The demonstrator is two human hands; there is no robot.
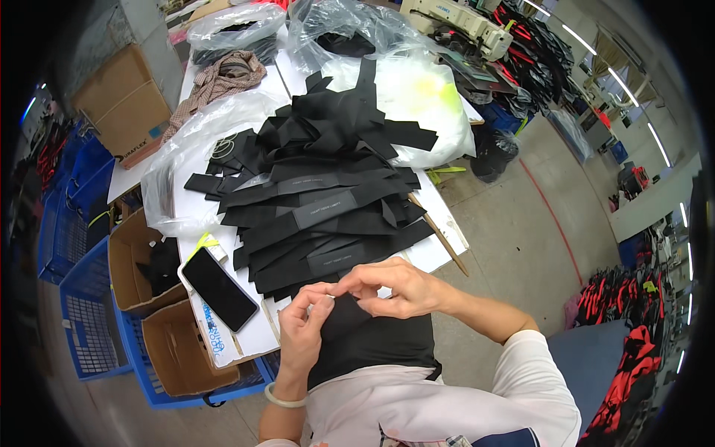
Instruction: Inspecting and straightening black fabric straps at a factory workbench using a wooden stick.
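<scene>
My left hand (300, 325) and my right hand (395, 287) meet at the fingertips, just past the near edge of the table. Both are closed in a pinch; whatever lies between the fingers is too small or hidden to make out. Below them a black cloth (383, 344) covers my lap. Right beyond the hands, black fabric strips (328, 242) lie in overlapping rows, several with a grey printed patch (326, 209). A looser heap of black strips (328, 123) is piled behind these rows. My left wrist wears a pale bangle (285, 397).
A smartphone (220, 289) lies at the table's left corner. Clear plastic bags (179, 186) and a wooden stick (439, 235) flank the strips. Cardboard boxes (179, 350) sit in blue crates (93, 320) on the left. A sewing machine (462, 26) stands at the back right.
</scene>
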